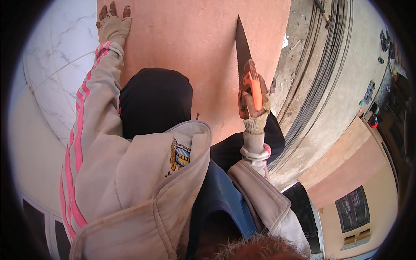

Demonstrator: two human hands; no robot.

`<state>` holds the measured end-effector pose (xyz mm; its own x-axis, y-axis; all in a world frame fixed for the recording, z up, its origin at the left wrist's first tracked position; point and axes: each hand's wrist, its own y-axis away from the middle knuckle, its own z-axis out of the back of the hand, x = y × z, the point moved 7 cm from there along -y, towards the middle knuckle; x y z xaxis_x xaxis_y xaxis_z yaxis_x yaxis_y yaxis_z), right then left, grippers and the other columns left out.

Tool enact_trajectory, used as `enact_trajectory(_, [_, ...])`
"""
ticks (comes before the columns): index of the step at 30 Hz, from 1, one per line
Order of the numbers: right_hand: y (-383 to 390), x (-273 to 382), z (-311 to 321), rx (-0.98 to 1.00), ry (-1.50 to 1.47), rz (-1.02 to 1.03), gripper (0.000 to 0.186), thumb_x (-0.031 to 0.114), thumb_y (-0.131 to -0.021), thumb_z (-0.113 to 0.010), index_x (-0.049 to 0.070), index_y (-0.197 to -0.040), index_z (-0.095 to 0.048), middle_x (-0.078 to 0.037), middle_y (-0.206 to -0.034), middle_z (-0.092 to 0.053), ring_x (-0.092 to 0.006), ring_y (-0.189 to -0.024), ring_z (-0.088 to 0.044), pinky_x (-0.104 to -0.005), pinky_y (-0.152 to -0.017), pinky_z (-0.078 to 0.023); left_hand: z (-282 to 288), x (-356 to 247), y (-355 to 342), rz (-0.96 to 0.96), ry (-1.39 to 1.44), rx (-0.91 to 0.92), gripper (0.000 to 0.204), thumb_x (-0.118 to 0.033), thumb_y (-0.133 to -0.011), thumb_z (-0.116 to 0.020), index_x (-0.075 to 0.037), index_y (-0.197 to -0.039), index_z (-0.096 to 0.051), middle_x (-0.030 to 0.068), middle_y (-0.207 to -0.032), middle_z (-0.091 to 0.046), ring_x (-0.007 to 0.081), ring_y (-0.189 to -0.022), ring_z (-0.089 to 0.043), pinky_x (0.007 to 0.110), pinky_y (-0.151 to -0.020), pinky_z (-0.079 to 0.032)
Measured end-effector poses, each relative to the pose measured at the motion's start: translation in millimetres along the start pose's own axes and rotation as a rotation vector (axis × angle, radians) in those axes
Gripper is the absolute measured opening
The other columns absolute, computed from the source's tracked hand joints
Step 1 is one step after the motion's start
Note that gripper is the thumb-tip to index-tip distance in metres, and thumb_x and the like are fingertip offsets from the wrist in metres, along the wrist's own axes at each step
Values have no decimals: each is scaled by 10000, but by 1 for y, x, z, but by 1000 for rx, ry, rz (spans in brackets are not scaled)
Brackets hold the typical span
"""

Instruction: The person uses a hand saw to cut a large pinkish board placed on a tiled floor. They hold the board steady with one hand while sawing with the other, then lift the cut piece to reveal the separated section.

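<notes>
My right hand (255, 100), in a pale knitted fingerless glove, is wrapped round the orange handle of a handsaw (243, 47). Its dark blade points away from me over a large reddish-pink sheet (173, 43), teeth toward the left. Whether the blade touches the sheet or has cut into it, I cannot tell. At the sheet's far left edge, my left hand (115, 25) lies flat with its fingers spread, in a similar glove. My left knee (156, 104), in black cloth, is over the sheet and hides part of it.
Long dark metal rods (320, 91) run along the ground on the right. A hammer-like tool (323, 14) lies near their far end. White marbled tiles (60, 52) border the sheet on the left. Footwear (369, 92) is scattered at far right, near a wall with a window (353, 209).
</notes>
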<state>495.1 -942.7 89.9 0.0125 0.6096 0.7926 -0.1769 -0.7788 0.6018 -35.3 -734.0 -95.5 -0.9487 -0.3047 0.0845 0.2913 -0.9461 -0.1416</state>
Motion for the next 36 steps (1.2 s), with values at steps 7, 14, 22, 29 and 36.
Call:
enact_trajectory(7, [69,-11,19,11,-107,11,691,-88,-876,-571,59,-1540,-447,-103,-1386,-536,-207,-1228,-541,-346,-1031,-448,5,4,-9,-17,21,-27,795,-685,-988,-471,-173,-1595,-436,167,-1660,-371,320,-1562,-285,561,-1234,-235])
enact_trajectory(14, [44,-2,7,-28,-52,14,637,-78,-911,-563,26,-1531,-462,-118,-1385,-604,-195,-1200,-623,-320,-1036,-506,20,1,-1,-34,40,-23,795,-688,-992,-457,-163,-1589,-443,185,-1637,-407,327,-1559,-288,566,-1226,-242])
enact_trajectory(22, [81,-21,24,32,-57,38,724,-76,-883,-576,62,-1577,-422,-126,-1438,-582,-208,-1286,-599,-339,-1083,-473,-7,4,-4,-23,-55,8,813,-702,-989,-443,-163,-1598,-433,184,-1635,-412,315,-1563,-283,558,-1244,-227])
enact_trajectory(29, [49,-18,14,27,-112,7,703,-58,-881,-574,27,-1560,-411,-119,-1413,-553,-209,-1238,-563,-341,-1046,-451,14,7,0,-27,-24,15,809,-694,-992,-446,-168,-1606,-423,176,-1635,-415,293,-1569,-274,549,-1241,-238])
enact_trajectory(36, [55,-22,19,2,-54,-32,682,-63,-892,-570,33,-1553,-433,-129,-1436,-558,-209,-1232,-590,-336,-1035,-472,-3,0,4,-13,-39,16,804,-693,-984,-467,-171,-1594,-439,164,-1633,-421,314,-1564,-280,551,-1238,-239])
